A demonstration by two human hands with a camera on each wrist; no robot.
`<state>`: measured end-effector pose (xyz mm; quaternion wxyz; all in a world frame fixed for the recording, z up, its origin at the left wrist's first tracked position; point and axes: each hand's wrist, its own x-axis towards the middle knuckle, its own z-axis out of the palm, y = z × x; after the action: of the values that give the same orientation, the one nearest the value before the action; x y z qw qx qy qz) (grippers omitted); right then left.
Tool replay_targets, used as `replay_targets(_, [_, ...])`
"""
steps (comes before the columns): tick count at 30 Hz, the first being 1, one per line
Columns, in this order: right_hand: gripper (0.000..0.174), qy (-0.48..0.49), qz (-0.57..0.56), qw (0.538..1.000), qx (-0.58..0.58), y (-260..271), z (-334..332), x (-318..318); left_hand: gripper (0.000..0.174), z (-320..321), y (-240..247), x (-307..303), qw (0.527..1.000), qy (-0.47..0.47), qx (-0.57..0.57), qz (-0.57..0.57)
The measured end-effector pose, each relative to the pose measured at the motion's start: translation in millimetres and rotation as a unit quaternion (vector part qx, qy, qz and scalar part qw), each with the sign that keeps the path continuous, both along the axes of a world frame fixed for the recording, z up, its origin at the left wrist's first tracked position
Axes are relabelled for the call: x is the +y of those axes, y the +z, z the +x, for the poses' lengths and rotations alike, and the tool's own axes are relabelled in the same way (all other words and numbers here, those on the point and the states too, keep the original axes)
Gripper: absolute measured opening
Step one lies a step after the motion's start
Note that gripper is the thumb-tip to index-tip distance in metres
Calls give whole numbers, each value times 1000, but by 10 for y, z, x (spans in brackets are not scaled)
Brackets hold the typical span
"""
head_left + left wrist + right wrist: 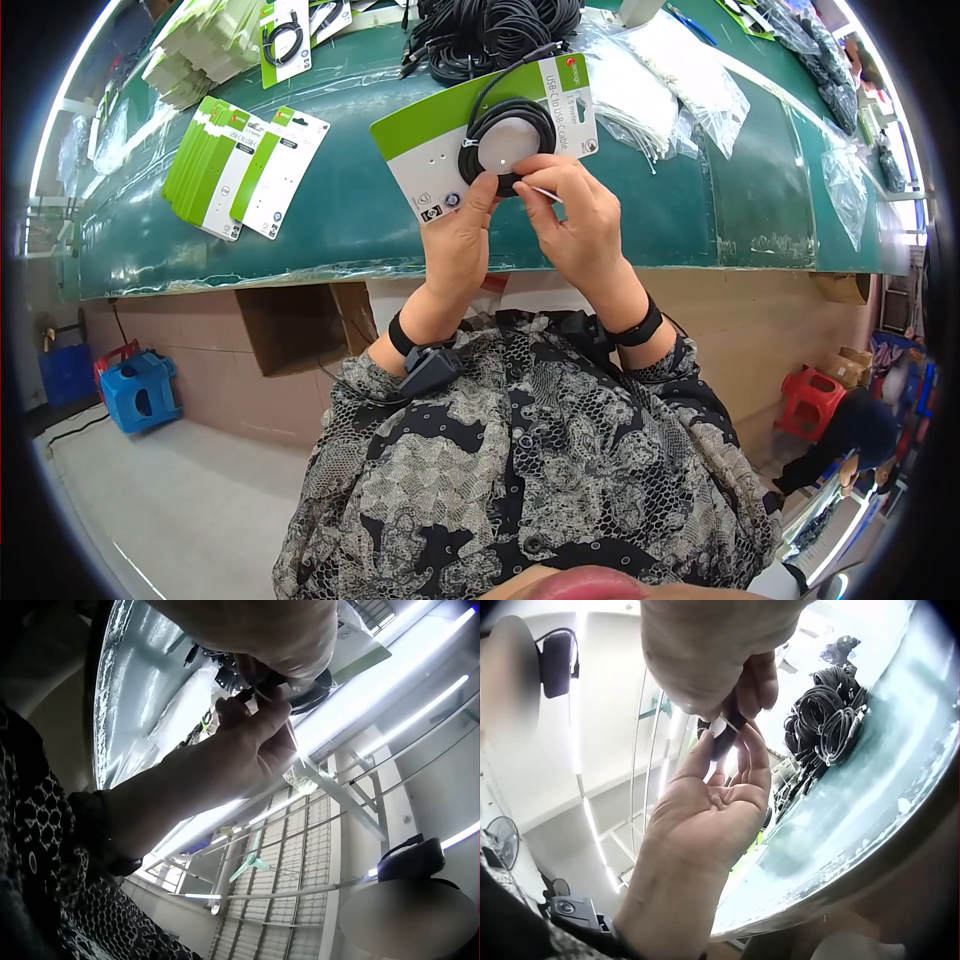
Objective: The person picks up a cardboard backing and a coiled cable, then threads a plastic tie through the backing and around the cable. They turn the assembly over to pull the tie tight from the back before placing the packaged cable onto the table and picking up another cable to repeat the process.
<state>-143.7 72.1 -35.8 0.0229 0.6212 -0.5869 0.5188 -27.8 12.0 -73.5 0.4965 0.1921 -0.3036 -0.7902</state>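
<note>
In the head view, a green and white cable card [410, 140] is held up over the near part of the table. A coiled black USB cable [541, 118] lies against its face, one end sticking up past the card's top edge. My left hand [458, 240] grips the card and coil from below, thumb on the coil's lower edge. With thumb and fingertips, my right hand [582, 215] pinches a thin white tie [547, 193] at the coil's lower right. The right wrist view shows the black coil [724, 742] between both hands, its far side hidden by fingers.
Stacked cards [205, 165] lie to the left on the green table [340, 215]. A heap of black cables [490, 40] sits at the back, beside clear bags of white ties [625, 95]. More packaging [205, 50] is piled back left. The table's front edge runs below my hands.
</note>
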Motion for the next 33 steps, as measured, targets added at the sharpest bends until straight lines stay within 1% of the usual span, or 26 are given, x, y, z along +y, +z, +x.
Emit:
replay_targets(2, [14, -6, 4, 1000, 5, 14, 12, 14, 37, 7, 5, 2, 1000, -1, 4, 10])
replay_targets(5, [12, 18, 10, 999, -46, 31, 31, 28, 38, 38, -23, -16, 1000, -6, -12, 6])
replay_targets(6, [12, 17, 10, 999, -47, 29, 35, 33, 38, 33, -17, -14, 1000, -7, -12, 6])
replay_targets(9, [7, 36, 77, 972, -218, 15, 52, 39, 39, 24, 9, -3, 999, 17, -25, -11])
replay_targets(14, [6, 61, 80, 966, -238, 11, 40, 18, 40, 21, -86, -26, 999, 31, -32, -13])
replay_targets(17, [8, 76, 111, 928, -348, 66, 14, 27, 41, 0, -116, -27, 996, 47, -65, -35])
replay_targets(22, [9, 81, 93, 920, -372, 119, -30, -12, 41, -27, -111, -14, 998, 34, -43, -32])
replay_targets(25, [10, 44, 84, 974, -205, 65, -11, -22, 30, -17, -82, 0, 995, 40, -73, -53])
replay_targets(26, [10, 45, 84, 974, -206, 65, -3, -26, 30, -12, -93, -3, 995, 41, -74, -53])
replay_targets(28, [13, -3, 52, 996, -71, 69, 16, -20, 35, 6, -131, -9, 993, 42, -98, -59])
replay_targets(29, [15, -29, 35, 999, -2, 69, 22, -18, 38, 11, -140, -15, 991, 41, -109, -62])
replay_targets(30, [15, -31, 35, 999, -3, 65, 25, -20, 38, 11, -125, -26, 991, 39, -110, -63])
replay_targets(33, [19, -53, -9, 998, 45, 46, 27, -16, 38, 1, -43, -49, 999, 26, -36, 0])
